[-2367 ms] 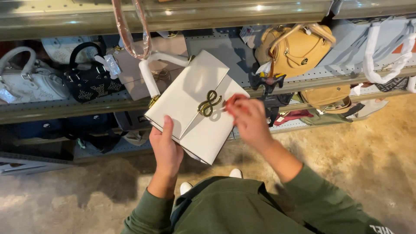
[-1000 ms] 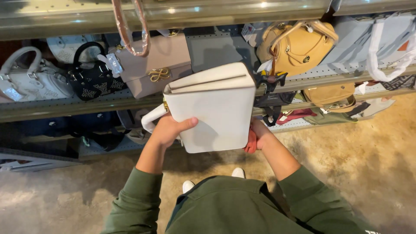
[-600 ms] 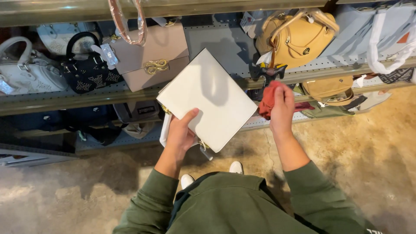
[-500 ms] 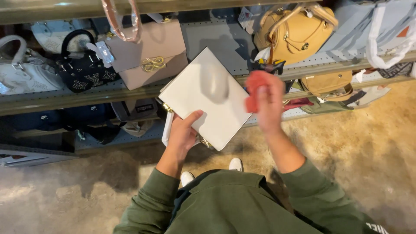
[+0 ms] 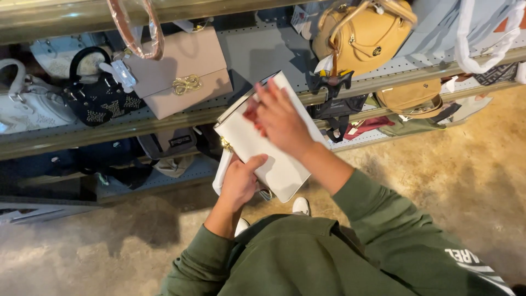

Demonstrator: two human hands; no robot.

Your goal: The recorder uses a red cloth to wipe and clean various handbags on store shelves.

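A white rectangular handbag [image 5: 274, 159] is held tilted at the centre, before the metal shelf [image 5: 137, 123]. It is gripped from below at 7 o'clock by the left hand [image 5: 240, 181], thumb closed over its face. The right hand [image 5: 279, 118] is laid flat on the bag, a red cloth [image 5: 251, 109] pressed beneath the fingers. A beige flap bag [image 5: 181, 74] stands at 11 o'clock, a mustard bag [image 5: 364, 35] at 1 o'clock.

The left hand [image 5: 241, 181] is gripping the lower edge of a flat white leather handbag [image 5: 274, 161], while the right hand [image 5: 279, 118] is pressing a red cloth [image 5: 252, 109] against its face.
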